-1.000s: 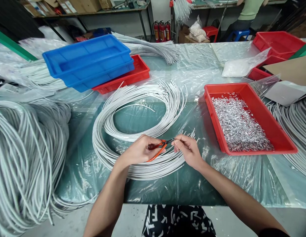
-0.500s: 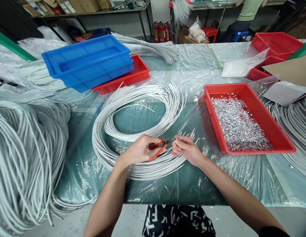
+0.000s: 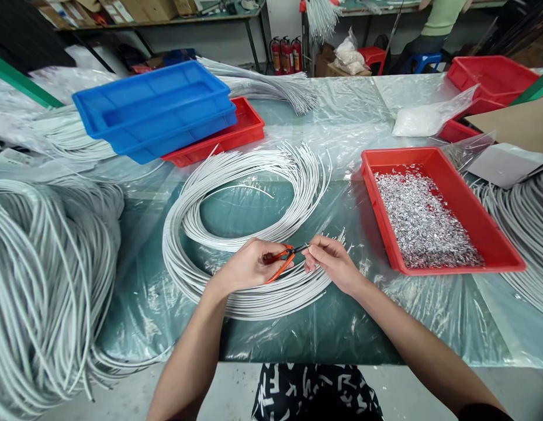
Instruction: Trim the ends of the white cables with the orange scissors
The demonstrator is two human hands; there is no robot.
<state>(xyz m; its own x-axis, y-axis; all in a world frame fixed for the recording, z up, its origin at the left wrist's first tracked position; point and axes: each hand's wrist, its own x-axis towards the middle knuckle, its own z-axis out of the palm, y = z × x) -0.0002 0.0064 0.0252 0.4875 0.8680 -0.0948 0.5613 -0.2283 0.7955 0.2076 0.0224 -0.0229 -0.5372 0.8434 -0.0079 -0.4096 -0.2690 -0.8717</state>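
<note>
My left hand is wrapped round the orange handles of a pair of pliers, whose dark jaws point right. At the tip of the jaws, my right hand is closed in a pinch; what it holds is too small to make out. Both hands are over the front part of a large coil of white cables. A second loop of white cable lies behind them. To the right stands a red tray with many small shiny metal pieces.
Stacked blue trays rest on a red tray at the back left. A big grey cable bundle fills the left side. More cables lie at the far right. A person sits in the background.
The fingers of my right hand have shifted slightly at the plier tips, and the pliers have tilted a little. The trays and coils are where they were.
</note>
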